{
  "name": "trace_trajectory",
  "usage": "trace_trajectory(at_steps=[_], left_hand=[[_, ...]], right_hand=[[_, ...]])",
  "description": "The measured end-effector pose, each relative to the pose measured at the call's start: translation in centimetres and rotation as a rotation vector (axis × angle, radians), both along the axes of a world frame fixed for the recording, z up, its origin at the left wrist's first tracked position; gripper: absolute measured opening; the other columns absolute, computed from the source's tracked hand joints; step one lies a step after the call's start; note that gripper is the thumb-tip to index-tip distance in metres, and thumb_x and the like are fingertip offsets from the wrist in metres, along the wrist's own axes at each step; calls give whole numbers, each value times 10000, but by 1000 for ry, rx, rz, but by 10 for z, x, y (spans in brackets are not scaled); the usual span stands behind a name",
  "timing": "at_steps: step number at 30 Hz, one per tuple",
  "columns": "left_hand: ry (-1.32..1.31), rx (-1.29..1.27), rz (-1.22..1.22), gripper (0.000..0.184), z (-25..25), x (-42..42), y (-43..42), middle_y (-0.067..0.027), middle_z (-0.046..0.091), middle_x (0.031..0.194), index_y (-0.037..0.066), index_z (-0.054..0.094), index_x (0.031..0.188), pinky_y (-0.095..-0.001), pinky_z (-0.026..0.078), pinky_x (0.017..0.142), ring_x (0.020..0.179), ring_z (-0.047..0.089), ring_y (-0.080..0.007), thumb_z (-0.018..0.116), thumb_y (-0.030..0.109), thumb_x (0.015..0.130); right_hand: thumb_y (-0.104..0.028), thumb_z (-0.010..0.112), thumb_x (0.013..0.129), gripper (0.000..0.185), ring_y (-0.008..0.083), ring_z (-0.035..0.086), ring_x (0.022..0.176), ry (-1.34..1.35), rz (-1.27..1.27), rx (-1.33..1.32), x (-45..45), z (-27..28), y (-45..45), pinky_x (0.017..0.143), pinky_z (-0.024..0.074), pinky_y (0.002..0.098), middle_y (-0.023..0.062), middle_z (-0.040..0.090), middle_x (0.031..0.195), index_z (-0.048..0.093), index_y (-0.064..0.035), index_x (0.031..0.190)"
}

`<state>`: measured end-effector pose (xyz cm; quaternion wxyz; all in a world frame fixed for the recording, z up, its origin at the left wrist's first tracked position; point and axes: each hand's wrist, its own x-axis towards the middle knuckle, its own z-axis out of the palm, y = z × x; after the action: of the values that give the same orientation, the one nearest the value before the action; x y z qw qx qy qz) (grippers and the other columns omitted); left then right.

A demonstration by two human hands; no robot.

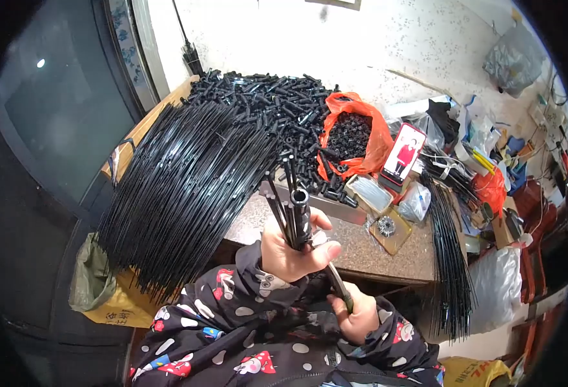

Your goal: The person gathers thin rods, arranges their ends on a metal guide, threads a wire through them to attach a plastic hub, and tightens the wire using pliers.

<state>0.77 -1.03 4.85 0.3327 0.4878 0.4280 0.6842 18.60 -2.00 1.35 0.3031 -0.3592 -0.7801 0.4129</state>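
My left hand [297, 250] is closed around several thin black rods [275, 205] and a wider black tube [300, 203], whose open end points up. Lower and to the right, my right hand [359, 316] is wrapped around a slim metal tool [339, 284] with a dark greenish grip. The tool's upper end reaches up beside my left thumb; its exact kind is unclear. Behind my hands a large sheaf of long black rods [181, 193] lies across the table's left side. A heap of short black tubes [264, 97] spreads along the back.
An orange bag [377, 135] of small black parts sits behind a clear tray [370, 193]. A phone [405, 153] leans upright beside it. Another bundle of black rods [450, 258] overhangs the table's [381, 251] right edge. Clutter and plastic bags crowd the right.
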Motion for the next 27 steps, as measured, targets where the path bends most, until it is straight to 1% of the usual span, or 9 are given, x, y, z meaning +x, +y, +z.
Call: trace_trajectory(at_steps=[5,7,9,13,14,17,19,24,27], left_hand=[[119,18,-42,463,-6,-5,0,34,463,625,-51,466,968,-165,341,491,527,422,-28,717,214,684],[-152,105,-64,456,5,0,5,22,467,618,-37,446,966,-184,360,481,521,431,-45,696,245,709],[-123,221,-127,323,-6,-19,12,-15,425,563,23,413,851,-245,372,436,456,418,-104,644,229,758],[-237,282,-306,235,-10,-27,13,-26,378,528,53,359,799,-258,327,393,412,351,-127,577,142,801],[-235,260,-319,231,-12,-25,12,-30,384,532,53,358,800,-258,327,393,412,351,-126,574,135,800],[-235,233,-384,309,-19,-25,13,-37,408,561,52,364,817,-252,327,394,425,362,-117,619,220,773],[-286,268,-470,370,-24,-26,17,-41,427,584,50,369,830,-246,329,397,436,370,-107,646,282,749],[-216,107,-298,509,-27,-20,10,-48,493,720,40,402,909,-222,333,428,478,399,-78,638,438,696],[-34,137,-205,432,-36,-23,10,21,425,577,29,446,808,-219,311,427,469,387,-67,615,422,742]], right_hand=[[-41,563,761,228,186,585,619,-172,56,-147,10,18,3,604,453,284,158,559,709,523,-32,985],[14,559,738,318,136,534,870,-2,161,-124,16,26,20,780,402,260,119,554,923,479,-30,1042],[44,569,713,303,170,504,924,495,64,-677,34,5,24,826,369,274,85,488,1015,486,-36,994],[-33,603,705,325,172,427,1029,660,203,-655,40,21,37,808,386,304,86,370,1159,478,-22,1005],[-75,645,656,319,227,449,995,583,161,-599,39,18,37,809,384,352,93,422,1115,519,-29,946],[-103,667,572,284,270,460,948,-53,62,614,40,25,44,772,373,377,78,492,1003,557,-42,827],[-152,651,462,299,293,461,918,-189,-23,913,41,36,38,736,329,405,20,541,946,588,-60,740],[-138,633,492,295,285,461,900,-339,-21,1071,39,55,32,732,331,397,27,543,976,613,-58,775],[-62,637,507,310,283,477,860,-282,-111,982,42,46,35,698,366,366,65,541,971,611,-50,816]])
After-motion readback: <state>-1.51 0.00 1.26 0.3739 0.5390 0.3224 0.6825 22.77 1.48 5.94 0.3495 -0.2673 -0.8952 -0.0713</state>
